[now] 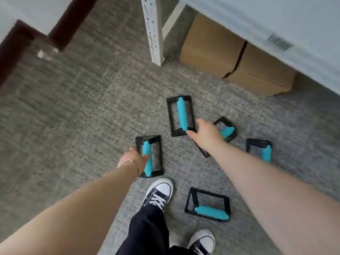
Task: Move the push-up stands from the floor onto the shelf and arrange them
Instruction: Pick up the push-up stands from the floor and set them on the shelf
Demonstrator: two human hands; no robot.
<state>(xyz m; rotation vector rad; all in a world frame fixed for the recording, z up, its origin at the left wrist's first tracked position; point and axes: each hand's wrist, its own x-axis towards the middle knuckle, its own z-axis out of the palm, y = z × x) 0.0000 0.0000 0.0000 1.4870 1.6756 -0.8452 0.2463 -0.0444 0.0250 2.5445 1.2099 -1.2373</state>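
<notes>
Several push-up stands with black frames and teal grips lie on the grey carpet. My left hand (135, 157) reaches onto the near-left stand (150, 159), fingers touching its teal grip but not closed around it. My right hand (205, 134) hovers open, with the far stand (181, 115) at its fingertips and a tilted stand (227, 130) partly hidden behind it. Another stand (261, 150) lies to the right, and one (208, 204) sits near my feet. The white shelf (276, 24) juts in at the upper right.
Two cardboard boxes (211, 46) (261, 70) sit under the shelf beside its perforated white upright (153, 30). My two sneakers (160, 193) (202, 240) stand among the stands. A dark baseboard (11, 52) lines the wall at the left.
</notes>
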